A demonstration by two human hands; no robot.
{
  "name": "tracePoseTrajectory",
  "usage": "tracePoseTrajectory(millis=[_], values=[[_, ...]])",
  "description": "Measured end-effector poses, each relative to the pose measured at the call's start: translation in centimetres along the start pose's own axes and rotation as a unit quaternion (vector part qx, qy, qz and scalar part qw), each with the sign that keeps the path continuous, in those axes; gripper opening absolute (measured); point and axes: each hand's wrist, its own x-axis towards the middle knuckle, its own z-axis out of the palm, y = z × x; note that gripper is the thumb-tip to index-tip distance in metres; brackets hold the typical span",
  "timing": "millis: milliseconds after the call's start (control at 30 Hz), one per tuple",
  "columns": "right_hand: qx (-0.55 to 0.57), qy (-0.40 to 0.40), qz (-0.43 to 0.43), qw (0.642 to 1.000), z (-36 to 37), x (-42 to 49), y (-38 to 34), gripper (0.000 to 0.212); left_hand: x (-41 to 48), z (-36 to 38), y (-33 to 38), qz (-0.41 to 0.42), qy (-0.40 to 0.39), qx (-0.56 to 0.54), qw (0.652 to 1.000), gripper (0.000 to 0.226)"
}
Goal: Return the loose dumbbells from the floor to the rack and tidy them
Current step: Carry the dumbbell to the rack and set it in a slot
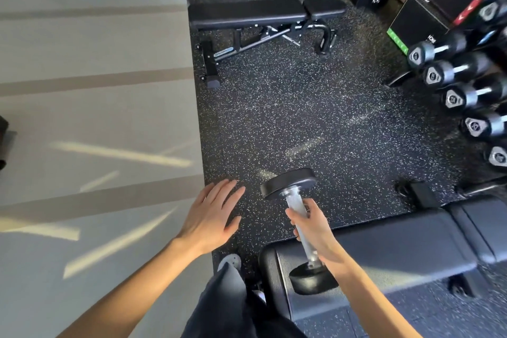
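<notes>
Right hand (315,230) wraps chrome handle of dumbbell (296,202), fingers curled tight round bar. Dumbbell off floor, tilted: far head over rubber mat (288,118) toward its left edge, near head just above end of near bench (384,250). Left hand (211,217) empty, fingers spread, hovering at mat's left edge. Judgement: rigid, small heads, likely moderate weight. Smooth chrome may slip, so mid-handle grip balances best. Row of racked dumbbells (450,71) along mat's right edge, well apart.
</notes>
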Motion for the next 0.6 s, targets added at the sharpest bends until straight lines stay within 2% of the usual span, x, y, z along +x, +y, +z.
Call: tracePoseTrajectory(millis=[300, 600], values=[[-0.032, 0.014, 0.011, 0.999, 3.0, 1.7, -1.7, 0.041, 0.4, 0.6, -4.1, 0.018, -0.005, -0.006, 1.0, 0.057], [-0.013, 0.048, 0.03, 0.998, 11.6, 7.7, -9.5, 0.047, 5.6, -0.6, -17.5, 0.062, 0.015, -0.014, 0.998, 0.057]])
